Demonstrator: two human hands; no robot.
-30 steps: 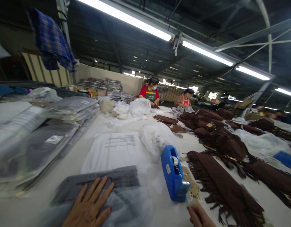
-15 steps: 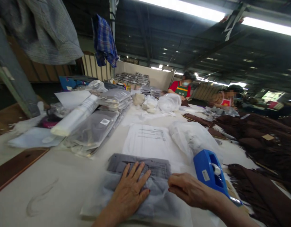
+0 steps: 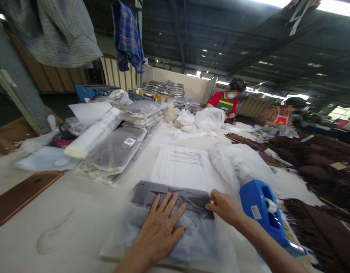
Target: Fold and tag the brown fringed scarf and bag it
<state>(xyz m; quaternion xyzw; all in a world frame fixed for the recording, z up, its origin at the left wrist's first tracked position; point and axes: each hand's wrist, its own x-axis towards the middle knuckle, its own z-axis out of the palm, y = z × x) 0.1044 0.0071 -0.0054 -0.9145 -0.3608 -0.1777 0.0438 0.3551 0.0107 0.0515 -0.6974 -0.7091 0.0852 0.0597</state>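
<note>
A clear plastic bag with a grey folded garment [image 3: 175,223] lies flat on the white table [image 3: 78,227] in front of me. My left hand [image 3: 160,231] presses palm-down on its middle, fingers spread. My right hand [image 3: 224,207] touches the bag's right far corner, fingers bent and pinching at its edge. A blue tape dispenser [image 3: 263,212] stands just right of my right hand.
A stack of empty printed bags [image 3: 183,167] lies beyond the garment, and bagged garments [image 3: 118,151] are piled at left. Brown fringed garments [image 3: 319,182] cover the right side. A crumpled plastic bag [image 3: 240,163] sits by the dispenser. Two people [image 3: 228,99] work at the far end.
The view swung left and down. My right hand came up from the near edge to the bag's right corner. My left hand stayed flat on the bag.
</note>
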